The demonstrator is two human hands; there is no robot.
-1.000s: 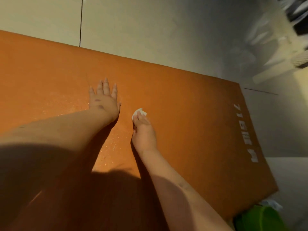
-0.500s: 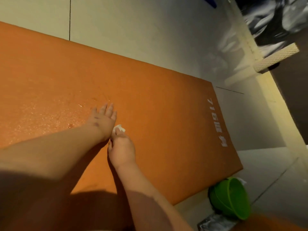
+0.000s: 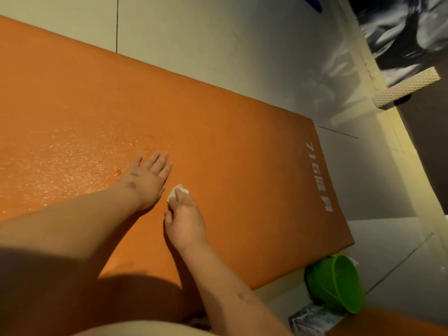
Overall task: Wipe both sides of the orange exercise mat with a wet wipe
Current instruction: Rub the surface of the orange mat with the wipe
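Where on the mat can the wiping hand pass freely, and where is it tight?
Free: the orange exercise mat between the white wet wipe in the right hand and the white lettering, also toward its far edge. Crowded: the flat left hand beside the wipe; a green plastic bowl at the near corner.

Dimly, warmly lit. Speckled with wet glare at centre left on the mat (image 3: 72,154). Heavily shadowed at lower left. Bent by the wide lens toward the edges; blurred and smeared at upper right.

green bowl (image 3: 335,282) on tiled floor (image 3: 218,44) | foil packet (image 3: 312,317) beside it
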